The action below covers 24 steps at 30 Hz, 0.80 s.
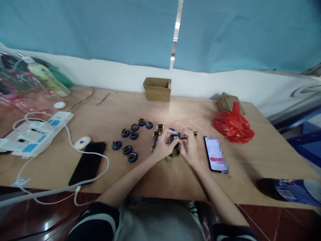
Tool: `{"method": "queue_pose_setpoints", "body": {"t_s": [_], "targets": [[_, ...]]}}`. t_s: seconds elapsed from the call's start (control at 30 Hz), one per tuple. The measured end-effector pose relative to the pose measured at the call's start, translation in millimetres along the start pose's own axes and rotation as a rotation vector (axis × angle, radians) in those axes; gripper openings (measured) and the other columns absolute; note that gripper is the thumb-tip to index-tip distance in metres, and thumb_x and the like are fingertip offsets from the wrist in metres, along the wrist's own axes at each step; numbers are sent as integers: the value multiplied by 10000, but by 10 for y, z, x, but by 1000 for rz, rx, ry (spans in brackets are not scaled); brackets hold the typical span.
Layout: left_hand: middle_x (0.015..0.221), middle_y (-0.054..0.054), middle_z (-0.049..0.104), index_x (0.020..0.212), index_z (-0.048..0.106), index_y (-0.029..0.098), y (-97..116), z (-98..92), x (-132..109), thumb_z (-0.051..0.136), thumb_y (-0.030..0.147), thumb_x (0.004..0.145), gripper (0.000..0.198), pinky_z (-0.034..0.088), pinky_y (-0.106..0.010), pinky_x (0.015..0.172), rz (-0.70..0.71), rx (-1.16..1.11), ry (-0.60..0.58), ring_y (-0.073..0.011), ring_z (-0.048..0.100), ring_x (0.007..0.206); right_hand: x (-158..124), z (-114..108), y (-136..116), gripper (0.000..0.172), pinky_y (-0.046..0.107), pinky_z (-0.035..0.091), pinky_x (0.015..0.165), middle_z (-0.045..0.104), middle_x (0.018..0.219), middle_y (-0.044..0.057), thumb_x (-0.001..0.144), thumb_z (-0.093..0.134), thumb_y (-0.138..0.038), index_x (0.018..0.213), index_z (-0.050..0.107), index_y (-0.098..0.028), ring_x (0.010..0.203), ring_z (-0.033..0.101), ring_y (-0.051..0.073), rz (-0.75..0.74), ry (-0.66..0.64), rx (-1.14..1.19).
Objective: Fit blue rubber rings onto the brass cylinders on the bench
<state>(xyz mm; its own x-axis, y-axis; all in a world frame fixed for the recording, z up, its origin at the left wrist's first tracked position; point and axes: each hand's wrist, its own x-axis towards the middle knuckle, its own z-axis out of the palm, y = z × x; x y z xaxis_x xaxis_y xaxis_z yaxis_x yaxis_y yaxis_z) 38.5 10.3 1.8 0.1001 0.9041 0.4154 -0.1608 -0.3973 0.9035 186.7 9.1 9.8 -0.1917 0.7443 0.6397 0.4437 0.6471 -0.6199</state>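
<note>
Both hands meet over the middle of the table (140,180), and on my feed they pinch one small blue piece (176,136) between their fingertips. The left hand (162,146) curls in from the left and the right hand (190,148) from the right, with fingers bent and closed on it. I see it held just above the tabletop.

A few brass rings (172,154) lie right under the hands. To the left, a loose arc of blue-ringed pieces (127,149) sits near the left hand. A lit phone (215,154) lies screen up just beside the right hand, with a red bag (233,127) beyond it.

Further left I see a black phone (87,162) with a cable (105,160) looping past it, then a power strip (37,134). A box (157,89) stands at the far edge, and a bottle (293,191) lies on its side at the near right.
</note>
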Motion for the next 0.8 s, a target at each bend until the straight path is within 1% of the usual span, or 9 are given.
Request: {"method": "queue_pose_setpoints", "body": {"t_s": [0.1, 0.2, 0.3, 0.37, 0.47, 0.53, 0.6, 0.67, 0.8], "targets": [[1113, -115, 730, 1048, 495, 220, -32, -5, -9, 655, 313, 938, 215, 602, -409, 944, 3, -2, 4, -229, 720, 1132, 10, -6, -6, 229, 391, 606, 735, 564, 1150, 113, 961, 527, -174, 1175, 501, -253, 1094, 593, 261, 31, 6, -5], [1215, -142, 702, 1114, 484, 221, -50, -22, -11, 601, 264, 966, 194, 583, -434, 999, 30, 54, -49, -238, 690, 1203, 36, -23, 8, 181, 425, 588, 782, 574, 1109, 106, 954, 512, -170, 1116, 506, -251, 1068, 598, 265, -13, -10, -47], [1336, -164, 642, 1211, 488, 218, -24, -64, 6, 561, 203, 976, 247, 527, -490, 1087, 150, 260, -87, -260, 618, 1312, 51, -35, 40, 148, 469, 560, 860, 590, 1073, 97, 946, 496, -163, 1069, 510, -246, 1047, 603, 269, -57, -1, -62], [1356, -154, 628, 1234, 515, 222, 9, -101, 24, 551, 177, 978, 262, 504, -515, 1113, 262, 434, -85, -267, 591, 1340, 51, -40, 51, 152, 477, 555, 877, 607, 1070, 95, 946, 495, -169, 1075, 517, -246, 1037, 614, 268, -36, 1, -62], [1330, -125, 645, 1242, 551, 230, 43, -148, 41, 534, 169, 993, 257, 536, -490, 1090, 388, 576, -55, -246, 628, 1288, 43, -53, 34, 162, 471, 561, 886, 641, 1084, 91, 962, 514, -188, 1109, 533, -254, 1046, 635, 266, 8, 9, -71], [1330, -112, 657, 1261, 559, 233, 45, -162, 39, 526, 171, 1002, 268, 556, -458, 1079, 429, 620, -55, -231, 644, 1272, 39, -62, 16, 159, 484, 559, 915, 660, 1093, 89, 971, 530, -200, 1117, 547, -261, 1069, 643, 270, -5, 41, -91], [1336, -110, 670, 1272, 560, 230, 34, -160, 30, 522, 172, 1007, 274, 562, -437, 1081, 446, 646, -63, -227, 645, 1282, 34, -68, 8, 161, 511, 548, 957, 672, 1092, 89, 975, 532, -199, 1118, 559, -268, 1084, 649, 275, -43, 73, -116], [1341, -117, 681, 1271, 555, 223, 14, -147, 14, 526, 177, 1008, 268, 569, -426, 1074, 429, 652, -52, -229, 654, 1279, 25, -65, 12, 172, 529, 545, 969, 677, 1085, 90, 977, 525, -187, 1122, 566, -270, 1077, 655, 276, -85, 88, -139], [1364, -129, 682, 1229, 529, 219, -38, -125, -24, 500, 199, 1019, 213, 619, -389, 980, 313, 645, -23, -223, 718, 1178, -2, -42, 11, 184, 541, 557, 942, 680, 1088, 103, 975, 541, -180, 1134, 574, -267, 1053, 659, 280, -125, 58, -188]]}}
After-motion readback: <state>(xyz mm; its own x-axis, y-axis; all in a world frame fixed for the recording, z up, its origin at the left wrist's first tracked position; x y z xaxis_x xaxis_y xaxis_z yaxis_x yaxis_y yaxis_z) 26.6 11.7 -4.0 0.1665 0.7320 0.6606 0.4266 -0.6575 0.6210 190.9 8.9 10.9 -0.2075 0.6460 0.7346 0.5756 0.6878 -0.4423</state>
